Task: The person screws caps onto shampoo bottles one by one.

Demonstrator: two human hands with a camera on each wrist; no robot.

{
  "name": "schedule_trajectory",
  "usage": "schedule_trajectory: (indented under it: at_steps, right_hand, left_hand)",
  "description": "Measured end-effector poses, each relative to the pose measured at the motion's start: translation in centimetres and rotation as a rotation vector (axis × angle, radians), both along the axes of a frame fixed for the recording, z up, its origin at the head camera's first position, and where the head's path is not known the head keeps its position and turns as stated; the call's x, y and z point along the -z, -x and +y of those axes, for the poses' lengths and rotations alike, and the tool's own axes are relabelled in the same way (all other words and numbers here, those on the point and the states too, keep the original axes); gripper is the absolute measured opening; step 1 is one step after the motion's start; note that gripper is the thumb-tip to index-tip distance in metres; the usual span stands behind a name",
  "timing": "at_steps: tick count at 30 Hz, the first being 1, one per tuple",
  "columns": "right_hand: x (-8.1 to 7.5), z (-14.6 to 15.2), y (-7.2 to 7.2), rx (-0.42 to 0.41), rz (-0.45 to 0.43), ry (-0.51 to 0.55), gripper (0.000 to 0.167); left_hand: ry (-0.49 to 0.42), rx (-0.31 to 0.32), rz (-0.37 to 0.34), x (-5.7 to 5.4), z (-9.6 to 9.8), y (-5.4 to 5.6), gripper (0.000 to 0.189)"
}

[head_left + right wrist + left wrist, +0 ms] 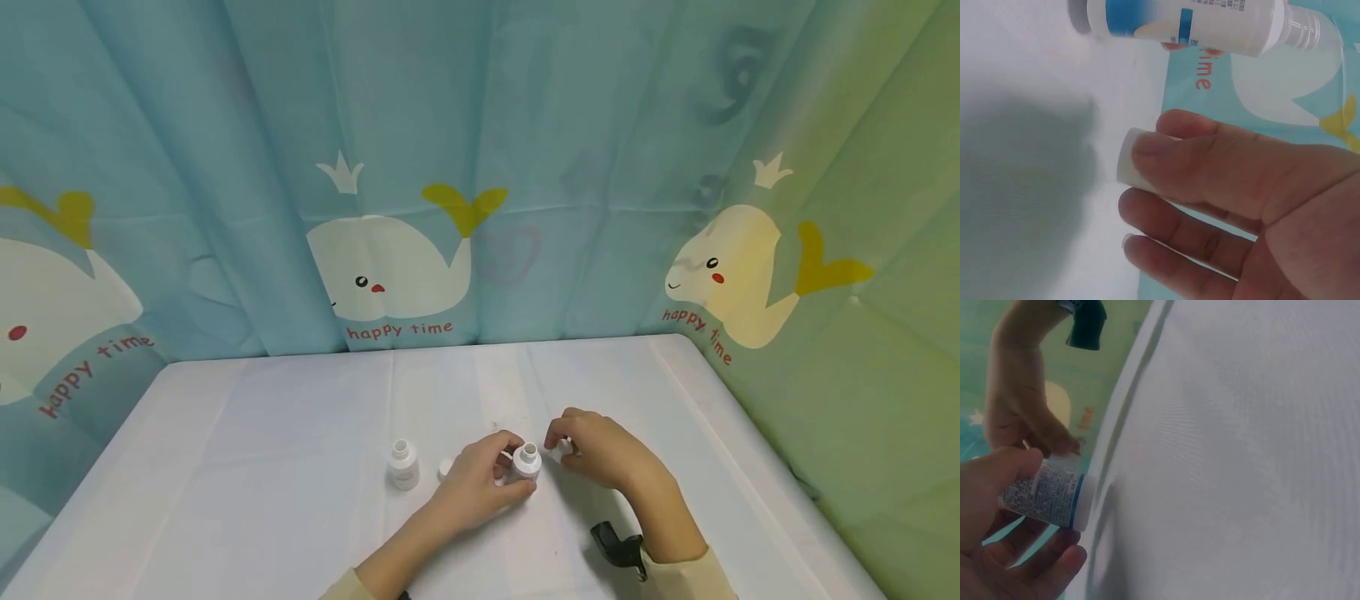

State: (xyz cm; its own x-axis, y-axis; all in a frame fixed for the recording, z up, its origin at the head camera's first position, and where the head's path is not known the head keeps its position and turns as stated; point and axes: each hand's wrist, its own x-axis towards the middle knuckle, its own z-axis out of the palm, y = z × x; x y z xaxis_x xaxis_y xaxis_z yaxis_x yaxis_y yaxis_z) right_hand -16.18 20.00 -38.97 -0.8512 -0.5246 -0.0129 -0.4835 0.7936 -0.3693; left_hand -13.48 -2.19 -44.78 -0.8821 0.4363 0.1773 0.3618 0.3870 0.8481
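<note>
My left hand [476, 483] grips a small white bottle [527, 463] upright, its neck uncapped and facing up. Printed text and a blue band show on the bottle [1047, 494] in the left wrist view. Just to the right, my right hand [603, 450] pinches a white cap [1129, 159] between thumb and fingers, apart from the bottle neck. A second white bottle [403, 467], also uncapped, stands left of my left hand. Between that bottle and the hand lies another white cap [445, 469], partly hidden by the hand.
The table [285, 475] has a white cover. A curtain [405, 108] with whale prints hangs behind it, and a green stretch of curtain [862, 400] borders the right side. A black device [618, 546] sits at my right wrist.
</note>
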Motion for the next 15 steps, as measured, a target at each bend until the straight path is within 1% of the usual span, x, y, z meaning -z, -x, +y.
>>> schedule_trajectory:
  at_steps: [4,7,13,15]
  right_hand:
    - [-0.5,0.0,-0.2,-0.038,0.042,0.040,0.026]
    - [-0.7,-0.2,-0.2,-0.051,0.065,0.049,0.025]
    - [-1.1,-0.2,-0.4,-0.070,0.083,0.068,0.023]
    - [-1.3,-0.3,-0.5,-0.077,0.094,0.082,0.023]
  left_hand:
    - [-0.021,-0.010,0.001,-0.5,-0.5,-0.2,0.037]
    - [-0.045,-0.017,-0.004,-0.8,-0.9,-0.4,0.037]
    - [-0.062,-0.029,-0.009,-1.1,-1.6,-0.5,0.037]
    - [-0.065,-0.033,-0.001,-1.1,-1.8,-0.5,0.038]
